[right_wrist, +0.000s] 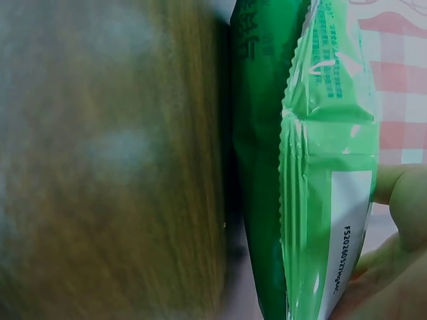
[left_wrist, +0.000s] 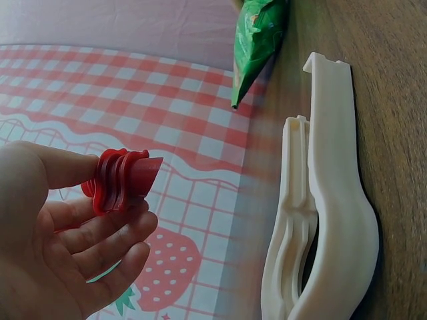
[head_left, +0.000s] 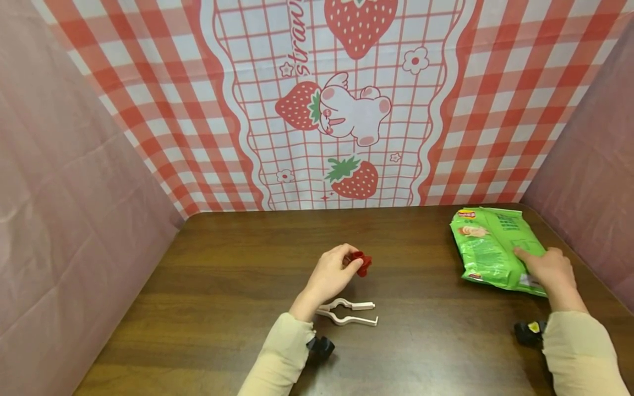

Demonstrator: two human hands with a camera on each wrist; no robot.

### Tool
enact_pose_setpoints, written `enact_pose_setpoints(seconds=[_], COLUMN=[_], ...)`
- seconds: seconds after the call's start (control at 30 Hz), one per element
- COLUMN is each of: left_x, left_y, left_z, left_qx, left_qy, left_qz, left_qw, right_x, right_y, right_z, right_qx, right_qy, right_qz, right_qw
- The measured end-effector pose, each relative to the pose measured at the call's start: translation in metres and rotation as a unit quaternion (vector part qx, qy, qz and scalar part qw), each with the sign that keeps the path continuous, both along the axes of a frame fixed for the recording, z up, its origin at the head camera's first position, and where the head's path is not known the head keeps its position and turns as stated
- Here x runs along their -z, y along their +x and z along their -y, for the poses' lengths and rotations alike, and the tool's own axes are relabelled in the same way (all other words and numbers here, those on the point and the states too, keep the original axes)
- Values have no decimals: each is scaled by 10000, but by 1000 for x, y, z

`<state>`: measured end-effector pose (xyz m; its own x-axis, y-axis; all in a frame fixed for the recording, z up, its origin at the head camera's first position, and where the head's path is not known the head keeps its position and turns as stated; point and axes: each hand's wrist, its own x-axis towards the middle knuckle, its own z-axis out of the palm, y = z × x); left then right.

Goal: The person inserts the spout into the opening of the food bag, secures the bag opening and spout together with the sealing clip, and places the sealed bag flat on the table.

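Note:
My left hand (head_left: 328, 272) pinches a small red plastic spout-like piece (head_left: 364, 264) between thumb and forefinger, above the table. In the left wrist view the red piece (left_wrist: 123, 179) shows a ridged, wavy flange and a slanted tube end; the other fingers lie loosely beneath it. Just below that hand, a white plastic clip (head_left: 350, 320) rests on the table with its two arms spread apart. On the right, my right hand (head_left: 552, 272) grips the near right edge of a green snack bag (head_left: 495, 247), thumb on its upper face. Its other fingertips are partly hidden.
The brown wooden table (head_left: 223, 308) ends at a red-and-white checked strawberry cloth (head_left: 346, 165) behind. Pinkish cloth walls (head_left: 99, 192) stand at both sides. Black wrist-worn devices (head_left: 322, 347) sit under each forearm.

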<state>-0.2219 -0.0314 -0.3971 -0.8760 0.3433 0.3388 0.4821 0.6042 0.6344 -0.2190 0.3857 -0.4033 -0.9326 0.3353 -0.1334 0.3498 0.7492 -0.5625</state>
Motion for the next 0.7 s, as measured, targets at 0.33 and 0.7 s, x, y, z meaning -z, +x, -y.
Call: enact_pose_setpoints(seconds=[0.33,0.7], left_x=[0,-1], left_y=[0,0], left_z=[-1,0], left_qx=[2,-12], left_qy=[51,20], left_qz=[-18,0], left_qw=[10000,10000], right_x=[1,5], right_y=[0,1], right_z=[-1,2], right_qx=[-320,-574], right_qy=[74,144], right_qz=[63,-146], right_qw=[9994,9981])
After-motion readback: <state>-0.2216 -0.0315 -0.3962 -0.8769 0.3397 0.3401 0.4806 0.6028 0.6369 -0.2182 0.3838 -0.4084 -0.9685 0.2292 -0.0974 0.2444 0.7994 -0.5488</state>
